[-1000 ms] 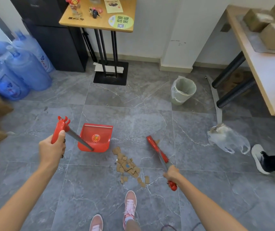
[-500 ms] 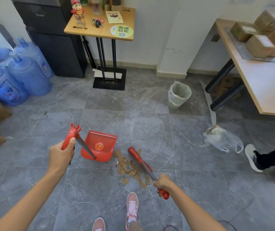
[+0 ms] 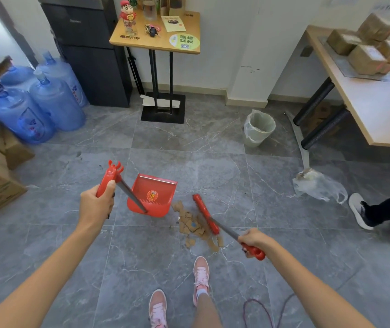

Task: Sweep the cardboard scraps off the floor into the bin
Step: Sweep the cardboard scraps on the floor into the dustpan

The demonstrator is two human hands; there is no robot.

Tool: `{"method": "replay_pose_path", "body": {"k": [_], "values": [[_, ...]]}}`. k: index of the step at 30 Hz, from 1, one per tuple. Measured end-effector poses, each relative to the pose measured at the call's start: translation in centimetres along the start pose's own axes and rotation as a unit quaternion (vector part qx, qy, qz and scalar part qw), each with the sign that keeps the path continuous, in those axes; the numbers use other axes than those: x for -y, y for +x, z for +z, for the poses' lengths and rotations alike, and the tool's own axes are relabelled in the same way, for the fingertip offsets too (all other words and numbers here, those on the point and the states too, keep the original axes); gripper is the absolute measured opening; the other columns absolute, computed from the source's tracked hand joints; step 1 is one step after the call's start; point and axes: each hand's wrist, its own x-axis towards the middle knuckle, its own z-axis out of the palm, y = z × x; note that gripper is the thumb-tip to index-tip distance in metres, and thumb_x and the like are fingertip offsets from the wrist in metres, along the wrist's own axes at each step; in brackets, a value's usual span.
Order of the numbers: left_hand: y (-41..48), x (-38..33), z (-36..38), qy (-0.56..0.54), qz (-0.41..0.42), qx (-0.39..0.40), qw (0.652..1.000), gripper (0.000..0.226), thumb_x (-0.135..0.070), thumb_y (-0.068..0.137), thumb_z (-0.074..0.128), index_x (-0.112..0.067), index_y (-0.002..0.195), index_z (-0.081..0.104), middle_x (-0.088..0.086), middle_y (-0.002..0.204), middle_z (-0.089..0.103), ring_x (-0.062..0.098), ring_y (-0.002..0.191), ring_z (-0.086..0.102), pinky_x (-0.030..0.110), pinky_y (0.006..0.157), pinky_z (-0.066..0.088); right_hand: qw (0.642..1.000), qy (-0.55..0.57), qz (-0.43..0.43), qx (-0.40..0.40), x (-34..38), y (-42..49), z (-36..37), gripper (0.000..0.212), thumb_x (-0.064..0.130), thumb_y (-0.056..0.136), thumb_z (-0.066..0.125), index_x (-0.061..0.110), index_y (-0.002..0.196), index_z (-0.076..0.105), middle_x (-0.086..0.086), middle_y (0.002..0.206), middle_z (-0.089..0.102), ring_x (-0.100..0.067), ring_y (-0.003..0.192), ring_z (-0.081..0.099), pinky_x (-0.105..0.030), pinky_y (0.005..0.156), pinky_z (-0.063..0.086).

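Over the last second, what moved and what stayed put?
The broom head, held by the right hand, swept left against the cardboard scraps, bunching them toward the dustpan. The left hand keeps holding the dustpan handle; no scraps are in the pan or bin yet.

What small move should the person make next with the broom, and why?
Probably a short stroke of the broom leftward toward the dustpan. The cardboard scraps lie on the floor between the bristles and the pan's open edge, none inside it yet, and the left hand holds the pan down.
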Motion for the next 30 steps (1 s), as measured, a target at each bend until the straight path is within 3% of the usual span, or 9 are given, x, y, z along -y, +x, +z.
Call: {"method": "replay_pose_path", "body": {"k": [3, 7, 12, 18, 23, 26, 28, 30], "values": [[-0.8, 0.4, -2.5, -0.003, 0.005, -0.005, 1.000, 0.039, -0.024, 0.095, 0.054, -0.010, 0.061, 0.042, -0.009, 0.034, 0.035, 0.004, 0.031, 0.029, 0.015, 0.033, 0.023, 0.998, 0.055, 0.004, -0.009, 0.5, -0.9, 0.3, 0.017, 0.000, 0.082, 0.050, -0.001, 0.065, 0.050, -0.012, 0.048, 0.049, -0.021, 0.040, 0.044, -0.024, 0.040, 0.041], [-1.6, 1.4, -5.0, -0.012, 0.007, -0.007, 1.000, 0.039, -0.023, 0.096, 0.054, -0.010, 0.061, 0.042, -0.010, 0.035, 0.035, 0.005, 0.031, 0.029, 0.015, 0.033, 0.023, 0.977, 0.212, 0.011, 0.026, 2.6, -2.2, 1.5, 0.015, -0.003, 0.087, 0.045, 0.000, 0.072, 0.046, -0.013, 0.060, 0.046, -0.014, 0.030, 0.041, -0.017, 0.032, 0.036], [-2.1, 3.1, -6.3, -0.009, -0.008, -0.006, 1.000, 0.039, -0.023, 0.096, 0.054, -0.010, 0.061, 0.043, -0.010, 0.037, 0.034, 0.006, 0.032, 0.028, 0.016, 0.034, 0.023, 0.909, 0.393, 0.032, 0.135, 6.2, -2.3, 3.7, 0.019, 0.003, 0.095, 0.034, 0.009, 0.077, 0.037, -0.008, 0.067, 0.035, -0.010, 0.025, 0.038, -0.013, 0.026, 0.033], [-1.3, 5.6, -6.1, -0.001, -0.034, -0.042, 0.999, 0.039, -0.023, 0.096, 0.054, -0.010, 0.061, 0.042, -0.011, 0.036, 0.034, 0.005, 0.031, 0.027, 0.014, 0.034, 0.023, 0.836, 0.502, 0.040, 0.218, 10.2, 2.5, 7.2, 0.009, 0.003, 0.095, 0.034, 0.008, 0.089, 0.038, -0.007, 0.071, 0.035, -0.011, 0.030, 0.042, -0.015, 0.027, 0.035], [-0.6, 6.5, -5.9, 0.001, -0.055, -0.087, 0.995, 0.039, -0.022, 0.097, 0.051, -0.010, 0.062, 0.040, -0.011, 0.034, 0.032, 0.003, 0.030, 0.025, 0.012, 0.033, 0.021, 0.777, 0.580, 0.063, 0.236, 11.3, 6.4, 9.8, 0.014, 0.003, 0.096, 0.035, 0.007, 0.083, 0.041, -0.006, 0.070, 0.033, -0.013, 0.029, 0.041, -0.017, 0.028, 0.037], [-0.9, 7.1, -6.1, 0.011, -0.057, -0.092, 0.994, 0.037, -0.022, 0.097, 0.051, -0.010, 0.063, 0.042, -0.011, 0.035, 0.033, 0.003, 0.031, 0.025, 0.012, 0.034, 0.020, 0.739, 0.632, 0.091, 0.215, 9.8, 7.6, 10.2, 0.016, 0.001, 0.096, 0.037, 0.006, 0.081, 0.042, -0.006, 0.062, 0.034, -0.014, 0.039, 0.036, -0.017, 0.029, 0.036], [-1.0, 7.2, -6.2, 0.011, -0.059, -0.094, 0.994, 0.037, -0.021, 0.098, 0.050, -0.010, 0.063, 0.041, -0.011, 0.035, 0.032, 0.003, 0.031, 0.025, 0.012, 0.034, 0.019, 0.722, 0.654, 0.111, 0.194, 7.6, 8.0, 10.3, 0.019, -0.012, 0.084, 0.048, 0.007, 0.081, 0.043, -0.009, 0.058, 0.036, -0.015, 0.037, 0.037, -0.019, 0.028, 0.036], [-1.1, 7.2, -6.3, 0.009, -0.062, -0.094, 0.994, 0.038, -0.021, 0.097, 0.051, -0.011, 0.063, 0.040, -0.012, 0.034, 0.031, 0.002, 0.031, 0.024, 0.012, 0.034, 0.018, 0.706, 0.667, 0.121, 0.207, 4.2, 8.6, 10.3, 0.060, -0.027, 0.051, 0.068, 0.008, 0.094, 0.045, -0.011, 0.065, 0.039, -0.017, 0.032, 0.038, -0.022, 0.027, 0.036]]}}
